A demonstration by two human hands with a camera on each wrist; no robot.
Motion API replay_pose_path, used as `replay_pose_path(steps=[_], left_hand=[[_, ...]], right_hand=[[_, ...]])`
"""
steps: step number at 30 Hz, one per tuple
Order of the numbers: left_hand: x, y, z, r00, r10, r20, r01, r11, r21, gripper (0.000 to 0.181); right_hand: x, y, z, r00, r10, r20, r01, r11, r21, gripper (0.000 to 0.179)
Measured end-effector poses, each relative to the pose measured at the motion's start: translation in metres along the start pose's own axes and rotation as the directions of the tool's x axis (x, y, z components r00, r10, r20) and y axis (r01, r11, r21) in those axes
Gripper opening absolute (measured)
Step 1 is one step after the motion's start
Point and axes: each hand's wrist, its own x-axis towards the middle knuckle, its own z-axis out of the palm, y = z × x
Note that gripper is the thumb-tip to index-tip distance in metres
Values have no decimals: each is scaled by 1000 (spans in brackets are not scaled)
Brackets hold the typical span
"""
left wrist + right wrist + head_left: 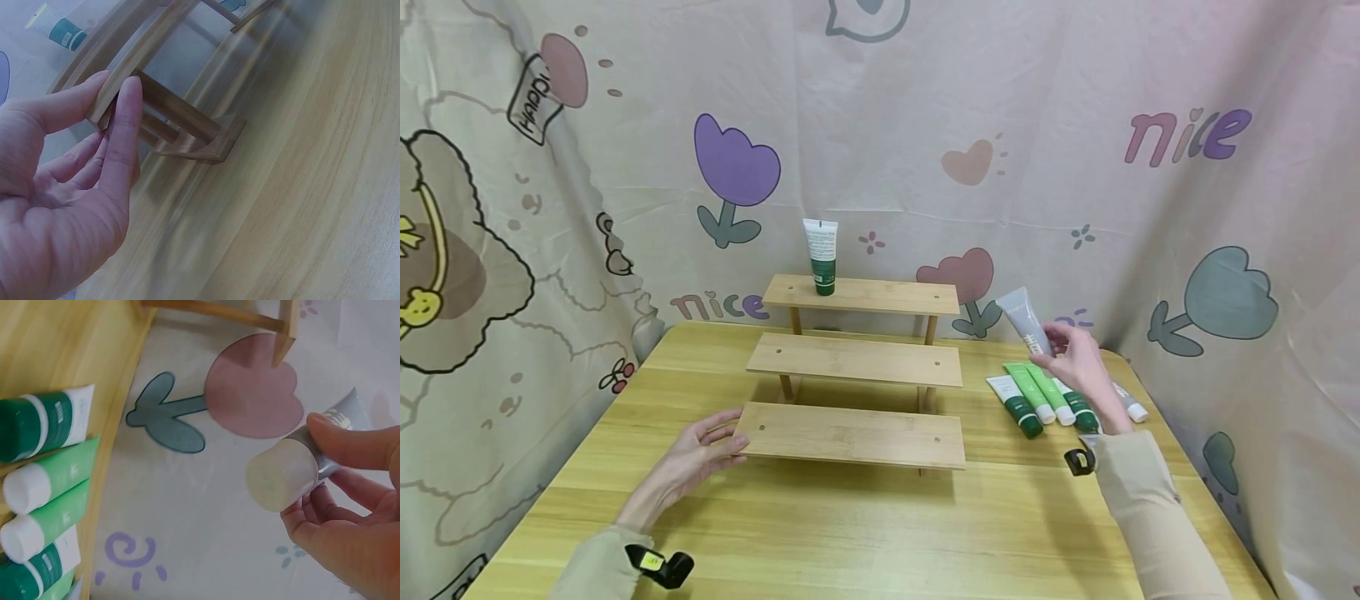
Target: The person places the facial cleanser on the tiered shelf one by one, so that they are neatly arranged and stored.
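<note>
The fingers (350, 447) of the right hand (1077, 360), right of centre in the head view, pinch a grey tube (1022, 318), parted only by its thickness; it is held tilted, its flat end towards the upper left. In the right wrist view its pale cap points to the lower left. The left hand (696, 454), lower left of the head view, pinches the left end of the lowest board (850, 435) of a three-tier wooden rack (853, 362), thumb above and a finger below. Under the right hand, a row of tubes lies on the desk (1000, 525): dark green with white (1024, 412), light green, and, at the far right, a grey one (1131, 406). A white-and-green tube (823, 258) stands upright on the rack's top board, upper centre. Behind hangs a patterned cloth (880, 150).
</note>
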Motion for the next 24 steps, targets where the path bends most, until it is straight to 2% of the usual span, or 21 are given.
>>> replay_pose_path(steps=[6, 12, 19, 24], left_hand=[[0, -1, 0, 1000, 3, -6, -3, 1000, -2, 80], [0, -1, 0, 1000, -3, -12, 3, 1000, -1, 81], [0, -1, 0, 1000, 0, -13, 0, 1000, 21, 80], [1, -2, 0, 1000, 4, -19, -3, 1000, 31, 80]], right_hand=[[9, -12, 0, 998, 49, 41, -54, 990, 133, 54], [17, -25, -1, 997, 46, 61, -59, 972, 226, 55], [27, -40, -1, 996, 58, 72, -76, 956, 282, 57], [35, -48, 3, 998, 45, 39, -55, 952, 302, 52]])
